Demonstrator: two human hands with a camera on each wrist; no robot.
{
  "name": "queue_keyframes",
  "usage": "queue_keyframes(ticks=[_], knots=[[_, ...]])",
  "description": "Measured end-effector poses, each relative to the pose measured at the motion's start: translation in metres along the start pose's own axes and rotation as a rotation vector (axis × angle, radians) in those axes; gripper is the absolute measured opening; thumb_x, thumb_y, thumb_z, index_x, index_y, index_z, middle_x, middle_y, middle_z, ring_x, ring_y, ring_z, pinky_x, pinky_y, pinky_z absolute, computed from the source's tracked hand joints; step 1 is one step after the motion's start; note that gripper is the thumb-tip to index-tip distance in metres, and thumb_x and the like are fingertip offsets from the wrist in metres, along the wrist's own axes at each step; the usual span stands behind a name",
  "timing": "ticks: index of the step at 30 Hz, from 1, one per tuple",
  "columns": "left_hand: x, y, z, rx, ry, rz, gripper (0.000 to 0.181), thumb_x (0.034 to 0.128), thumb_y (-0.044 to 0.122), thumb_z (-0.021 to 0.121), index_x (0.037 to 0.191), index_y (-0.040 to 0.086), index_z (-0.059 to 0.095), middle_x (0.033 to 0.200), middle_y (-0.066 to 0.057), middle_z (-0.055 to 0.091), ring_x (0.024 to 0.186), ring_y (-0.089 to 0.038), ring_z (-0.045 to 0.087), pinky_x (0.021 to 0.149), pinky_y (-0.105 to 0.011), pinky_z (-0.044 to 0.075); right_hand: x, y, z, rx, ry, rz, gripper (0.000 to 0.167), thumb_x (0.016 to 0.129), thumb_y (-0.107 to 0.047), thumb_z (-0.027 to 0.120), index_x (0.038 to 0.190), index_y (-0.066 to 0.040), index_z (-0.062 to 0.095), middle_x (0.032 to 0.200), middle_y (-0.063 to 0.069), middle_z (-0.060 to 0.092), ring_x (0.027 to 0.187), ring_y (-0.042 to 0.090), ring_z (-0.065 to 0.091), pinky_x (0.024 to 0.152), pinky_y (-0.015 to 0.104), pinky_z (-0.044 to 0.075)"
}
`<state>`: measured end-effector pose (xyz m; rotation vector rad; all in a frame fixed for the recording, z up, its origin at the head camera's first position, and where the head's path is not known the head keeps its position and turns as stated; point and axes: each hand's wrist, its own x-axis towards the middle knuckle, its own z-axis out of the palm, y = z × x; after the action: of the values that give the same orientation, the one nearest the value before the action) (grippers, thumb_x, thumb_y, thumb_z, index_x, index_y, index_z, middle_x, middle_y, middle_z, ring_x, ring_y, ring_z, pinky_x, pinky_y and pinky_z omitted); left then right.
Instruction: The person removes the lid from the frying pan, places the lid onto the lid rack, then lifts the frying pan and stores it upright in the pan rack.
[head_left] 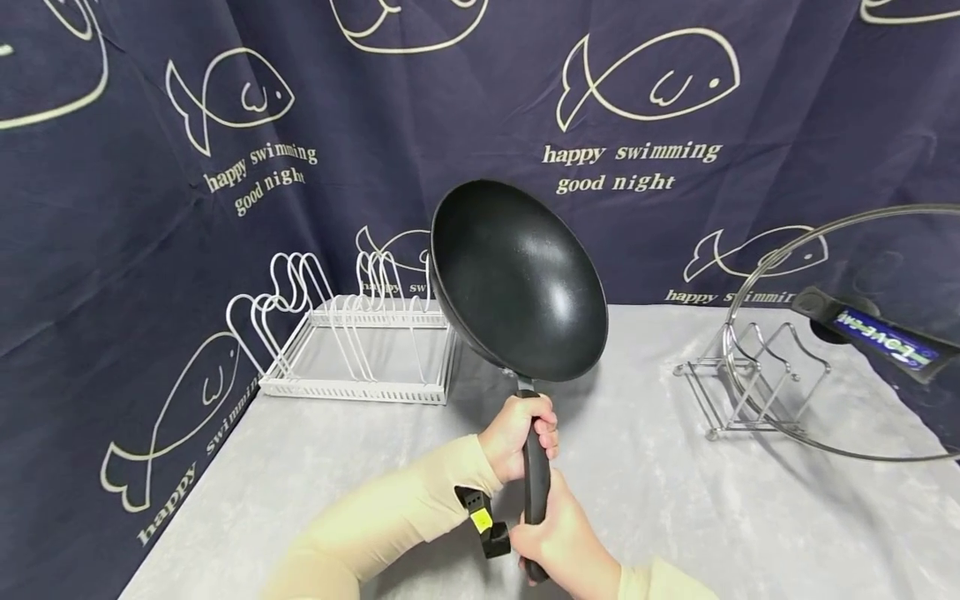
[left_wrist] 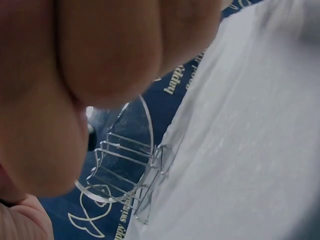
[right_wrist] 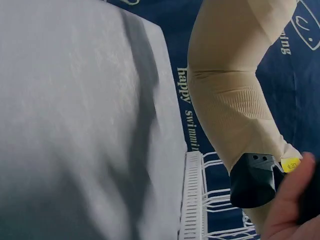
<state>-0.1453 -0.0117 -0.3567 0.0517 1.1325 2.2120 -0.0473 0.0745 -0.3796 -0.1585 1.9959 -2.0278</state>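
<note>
A black frying pan [head_left: 517, 283] is held up over the table, tilted so that its inside faces the head camera. My left hand [head_left: 519, 437] grips the upper part of its handle, just below the bowl. Lower on the same handle, near its end, my right hand [head_left: 558, 529] is wrapped round it. In the left wrist view, the curled fingers of the left hand [left_wrist: 107, 55] fill the upper left. Only part of the right hand [right_wrist: 289, 210] shows at the lower right of its own wrist view, beside the left sleeve.
A white dish rack [head_left: 356, 390] with upright loops stands at the back left. To the right, a glass lid [head_left: 750, 279] with a dark handle leans in a wire lid stand [head_left: 757, 421]. Dark blue fish-patterned cloth [head_left: 480, 108] hangs behind the grey table [head_left: 645, 467].
</note>
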Motion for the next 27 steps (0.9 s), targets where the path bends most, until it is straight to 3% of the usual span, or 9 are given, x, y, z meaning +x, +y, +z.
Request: queue_keyframes(ticks=[6,11,18,27], knots=[[0.004,-0.004,0.002,-0.023,0.036,-0.022,0.034,0.0791,-0.002,0.035,0.052,0.018,0.032,0.045,0.01,0.031,0.039,-0.002,0.035,0.042,-0.016,0.031,0.002,0.006,-0.004,0.109,-0.02,-0.039,0.05,0.065,0.013,0.047,0.109,0.003,0.025,0.064,0.002,0.047,0.044,0.009,0.048,0.043,0.022,0.042],[0.007,-0.004,0.008,0.032,0.088,-0.005,0.031,0.075,-0.002,0.038,0.051,0.018,0.033,0.045,0.009,0.031,0.04,-0.003,0.034,0.042,-0.016,0.031,0.002,0.013,-0.009,0.182,-0.062,-0.109,0.047,0.065,0.012,0.045,0.107,0.0,0.026,0.067,-0.002,0.044,0.046,0.007,0.044,0.044,0.022,0.042],[0.002,0.001,0.023,0.109,0.146,0.006,0.026,0.0714,-0.001,0.04,0.058,0.019,0.03,0.046,0.007,0.03,0.041,-0.006,0.033,0.041,-0.019,0.029,0.0,0.015,-0.014,0.255,-0.133,-0.218,0.046,0.071,0.011,0.048,0.109,0.001,0.025,0.07,-0.005,0.048,0.052,0.006,0.048,0.046,0.022,0.045],[0.005,0.011,0.024,0.185,0.266,0.061,0.024,0.0687,-0.004,0.042,0.058,0.016,0.033,0.049,0.004,0.032,0.042,-0.009,0.034,0.042,-0.022,0.032,0.01,0.012,-0.028,0.311,-0.334,-0.235,0.05,0.072,0.008,0.048,0.113,0.0,0.019,0.071,-0.005,0.047,0.047,0.005,0.052,0.034,0.019,0.037]])
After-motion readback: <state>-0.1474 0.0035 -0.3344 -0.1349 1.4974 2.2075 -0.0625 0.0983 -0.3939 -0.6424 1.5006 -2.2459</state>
